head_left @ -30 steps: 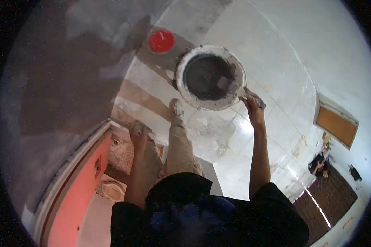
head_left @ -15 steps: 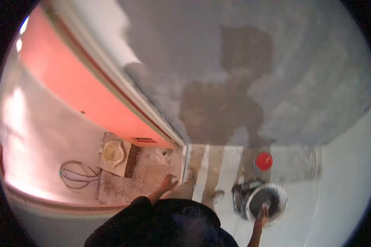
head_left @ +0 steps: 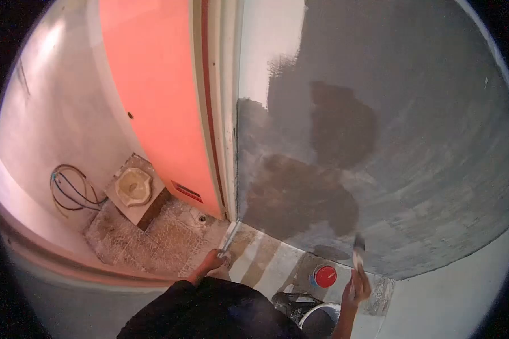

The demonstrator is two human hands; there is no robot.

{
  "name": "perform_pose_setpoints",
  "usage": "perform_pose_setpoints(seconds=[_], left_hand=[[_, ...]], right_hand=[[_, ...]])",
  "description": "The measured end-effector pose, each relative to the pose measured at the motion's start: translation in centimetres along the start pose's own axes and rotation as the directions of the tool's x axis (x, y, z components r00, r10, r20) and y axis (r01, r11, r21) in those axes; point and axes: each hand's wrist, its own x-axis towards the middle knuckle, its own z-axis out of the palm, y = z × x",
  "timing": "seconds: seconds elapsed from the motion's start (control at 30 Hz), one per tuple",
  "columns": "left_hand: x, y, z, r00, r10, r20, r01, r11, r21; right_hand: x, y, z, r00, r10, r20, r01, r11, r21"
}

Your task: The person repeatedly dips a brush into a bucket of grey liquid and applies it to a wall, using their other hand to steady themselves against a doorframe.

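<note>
My right hand [head_left: 356, 287] grips a paintbrush [head_left: 359, 257] by its handle, bristles pointing up at the lower part of the grey-coated wall [head_left: 435, 169]. Below this hand stands a white bucket [head_left: 335, 308] with dark grey contents, partly hidden by my forearm. My left hand [head_left: 213, 260] hangs by the doorway threshold [head_left: 229, 236], fingers loosely curled, with nothing visible in it. A red-topped container [head_left: 325, 276] sits on the floor just left of my right hand.
A salmon-coloured door [head_left: 152, 101] stands at the left in its pale frame [head_left: 227, 113]. Beyond it are a squat toilet pan [head_left: 133, 187] on a raised block and a coiled hose [head_left: 68, 189]. A dark bundle [head_left: 291, 305] lies beside the bucket. An uncoated white patch [head_left: 268, 45] borders the frame.
My right hand has risen from inside the bucket with the paintbrush and moved towards the wall. My view has turned, bringing the wall's coating and the door into sharper sight.
</note>
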Motion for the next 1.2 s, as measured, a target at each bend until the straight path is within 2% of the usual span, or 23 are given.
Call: perform_pose_setpoints(seconds=[0.03, 0.1, 0.2, 0.3, 0.33, 0.43, 0.53, 0.63, 0.73, 0.8, 0.87, 0.97, 1.07, 1.2], left_hand=[[1.1, 0.9, -0.4, 0.999, 0.047, -0.027, -0.048, 0.998, -0.031], [3.8, 1.9, -1.4, 0.988, 0.139, -0.073, -0.144, 0.987, -0.077], [6.4, 6.0, -4.9, 0.968, 0.216, -0.132, -0.236, 0.957, -0.166], [11.6, 5.6, -7.3, 0.927, 0.312, -0.209, -0.359, 0.899, -0.251], [13.5, 4.8, -8.1, 0.928, 0.299, -0.221, -0.337, 0.929, -0.156], [16.6, 8.1, -13.1, 0.875, 0.307, -0.374, -0.386, 0.909, -0.156], [18.6, 12.5, -18.7, 0.716, 0.449, -0.534, -0.496, 0.866, 0.063], [19.5, 17.0, -23.3, 0.621, 0.497, -0.606, -0.551, 0.827, 0.113], [19.0, 23.8, -26.5, 0.471, 0.596, -0.650, -0.620, 0.748, 0.237], [20.4, 27.6, -27.6, 0.241, 0.701, -0.671, -0.677, 0.617, 0.401], [22.8, 30.7, -28.0, 0.099, 0.739, -0.667, -0.738, 0.504, 0.449], [25.9, 33.8, -28.3, 0.186, 0.766, -0.615, -0.735, 0.524, 0.430], [28.9, 34.1, -27.7, 0.128, 0.765, -0.632, -0.698, 0.522, 0.490], [29.3, 34.3, -28.0, 0.149, 0.780, -0.607, -0.700, 0.517, 0.492]], right_hand=[[3.9, -2.3, 1.5, 0.984, -0.175, 0.017, 0.176, 0.984, -0.039], [9.6, -5.3, 5.4, 0.924, -0.378, -0.056, 0.373, 0.924, -0.091], [16.4, -10.0, 12.1, 0.904, -0.416, -0.100, 0.425, 0.899, 0.101], [21.7, -14.6, 17.6, 0.915, -0.404, 0.009, 0.383, 0.876, 0.293], [23.2, -15.8, 19.4, 0.909, -0.415, 0.023, 0.389, 0.869, 0.306], [26.4, -18.1, 24.3, 0.893, -0.449, 0.043, 0.409, 0.846, 0.341], [27.7, -20.0, 28.2, 0.890, -0.456, 0.012, 0.424, 0.836, 0.349], [28.6, -20.0, 30.1, 0.887, -0.461, -0.012, 0.443, 0.846, 0.295], [29.6, -20.0, 31.0, 0.885, -0.465, 0.017, 0.448, 0.861, 0.241], [30.4, -20.0, 31.4, 0.882, -0.471, 0.022, 0.453, 0.859, 0.239], [30.9, -20.3, 31.5, 0.867, -0.497, 0.030, 0.477, 0.848, 0.232], [31.5, -20.4, 31.3, 0.858, -0.511, 0.054, 0.482, 0.838, 0.256], [32.8, -19.9, 31.6, 0.838, -0.546, 0.023, 0.523, 0.814, 0.252], [32.9, -20.3, 31.0, 0.840, -0.539, 0.058, 0.506, 0.818, 0.272]])
